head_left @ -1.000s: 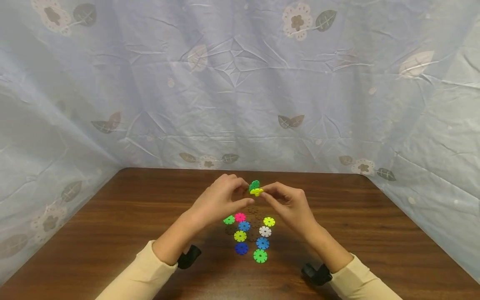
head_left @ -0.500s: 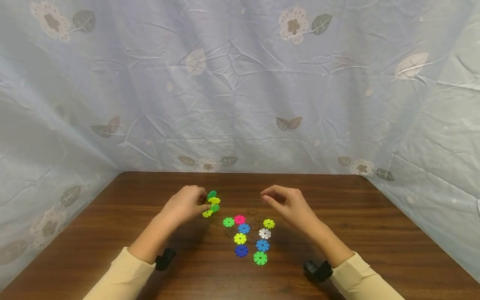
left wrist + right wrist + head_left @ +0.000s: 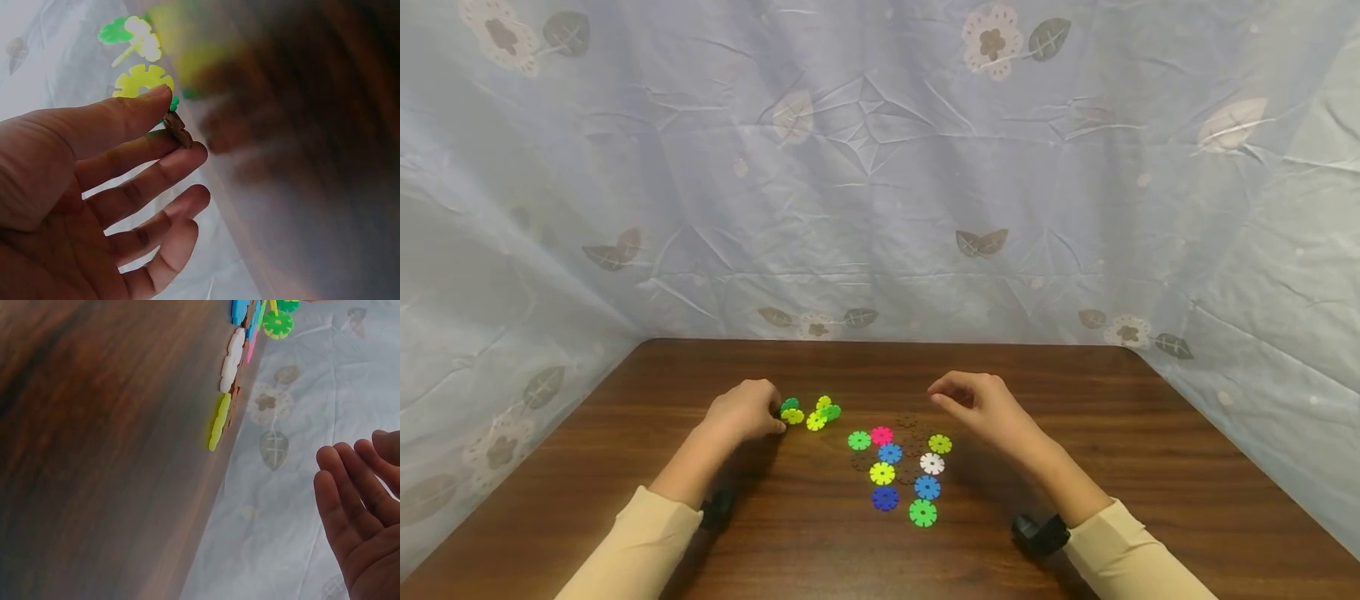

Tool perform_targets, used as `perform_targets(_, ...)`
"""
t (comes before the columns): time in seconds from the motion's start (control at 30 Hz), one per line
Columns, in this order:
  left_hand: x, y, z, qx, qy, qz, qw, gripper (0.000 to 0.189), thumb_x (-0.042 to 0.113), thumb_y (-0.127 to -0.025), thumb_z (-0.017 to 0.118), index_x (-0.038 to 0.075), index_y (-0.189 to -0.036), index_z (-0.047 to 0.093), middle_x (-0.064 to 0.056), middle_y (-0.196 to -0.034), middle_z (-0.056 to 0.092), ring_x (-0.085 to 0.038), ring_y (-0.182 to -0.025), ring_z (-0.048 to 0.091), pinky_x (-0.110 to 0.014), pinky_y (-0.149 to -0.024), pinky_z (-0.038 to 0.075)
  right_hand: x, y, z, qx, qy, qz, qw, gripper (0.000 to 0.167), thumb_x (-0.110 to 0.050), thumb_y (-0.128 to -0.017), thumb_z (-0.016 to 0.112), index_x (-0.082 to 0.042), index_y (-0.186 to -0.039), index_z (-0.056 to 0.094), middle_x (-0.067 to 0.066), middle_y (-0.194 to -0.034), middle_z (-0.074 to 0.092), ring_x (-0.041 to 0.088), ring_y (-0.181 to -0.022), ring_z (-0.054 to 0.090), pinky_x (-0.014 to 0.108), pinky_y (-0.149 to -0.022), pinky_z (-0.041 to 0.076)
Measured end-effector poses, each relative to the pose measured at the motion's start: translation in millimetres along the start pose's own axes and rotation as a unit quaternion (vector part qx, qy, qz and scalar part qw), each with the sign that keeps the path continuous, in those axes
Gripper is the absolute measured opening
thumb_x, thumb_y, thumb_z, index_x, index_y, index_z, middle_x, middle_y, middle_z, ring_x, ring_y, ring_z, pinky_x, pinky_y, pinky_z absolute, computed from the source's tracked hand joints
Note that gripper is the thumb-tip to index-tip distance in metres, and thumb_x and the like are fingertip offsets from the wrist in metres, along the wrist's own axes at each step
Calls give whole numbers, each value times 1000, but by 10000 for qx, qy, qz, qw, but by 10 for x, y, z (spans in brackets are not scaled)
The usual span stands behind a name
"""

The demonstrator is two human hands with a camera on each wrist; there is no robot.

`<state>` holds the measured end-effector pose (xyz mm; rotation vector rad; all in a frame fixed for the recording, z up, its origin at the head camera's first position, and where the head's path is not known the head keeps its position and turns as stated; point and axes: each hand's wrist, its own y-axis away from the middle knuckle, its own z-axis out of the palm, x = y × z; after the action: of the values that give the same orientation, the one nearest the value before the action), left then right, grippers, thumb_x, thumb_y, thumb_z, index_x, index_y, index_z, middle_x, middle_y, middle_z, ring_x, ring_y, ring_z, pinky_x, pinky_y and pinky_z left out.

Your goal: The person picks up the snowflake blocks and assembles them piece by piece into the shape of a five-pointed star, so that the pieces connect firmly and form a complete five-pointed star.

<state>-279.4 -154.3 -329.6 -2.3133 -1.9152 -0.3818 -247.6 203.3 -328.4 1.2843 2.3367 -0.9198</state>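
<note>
My left hand (image 3: pixel 741 415) is low over the table's left half. Its thumb and fingertips pinch a small joined set of flower-shaped plastic discs: a brown disc (image 3: pixel 177 128) between the fingers, a yellow disc (image 3: pixel 134 81) by the thumb, and a green disc (image 3: pixel 790 405) partly hidden behind. Just right of it, another joined cluster of yellow and green discs (image 3: pixel 817 421) stands on the table. My right hand (image 3: pixel 981 407) hovers right of the loose discs, fingers loosely bent, holding nothing.
Loose notched discs lie flat mid-table, among them a pink disc (image 3: pixel 882 436), a white disc (image 3: pixel 932 464), a dark blue disc (image 3: pixel 885 498) and a bright green disc (image 3: pixel 922 512). Several brown ones blend into the wooden table (image 3: pixel 1075 400). A patterned curtain (image 3: pixel 880 208) surrounds the table.
The hands were together at a green and yellow joined piece. My left hand then moved left and down past the standing cluster with its piece; my right hand stayed nearly in place, now holding nothing.
</note>
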Motion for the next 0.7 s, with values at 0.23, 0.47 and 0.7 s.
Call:
perform_targets(0.23,-1,-14,38,-75,-39,-165,9998,16,23,-89,84,10,-93,75,-2,-88,66,-21,-79,53,-40,-69,43,-10,-2,-23,-65,-48,-58,10000,12,-16,-102,69,-12,-110,76,8,-107,79,15,-96,73,32,-87,60)
perform_targets(0.47,-2,-8,41,-83,-39,-163,9998,19,24,-88,85,9,-98,77,-2,-91,68,-21,-80,55,-42,-70,46,-25,-14,-31,-151,-75,-43,9998,12,-16,-102,69,-11,-110,76,9,-106,79,15,-96,73,31,-87,60)
perform_targets(0.7,22,7,22,-151,-132,-158,9997,24,26,-87,86,8,-95,73,-3,-89,66,-21,-80,56,-42,-70,46,1,-40,-26,-243,159,-43,9996,11,-13,-101,70,-8,-107,76,8,-100,79,13,-87,70,25,-76,57)
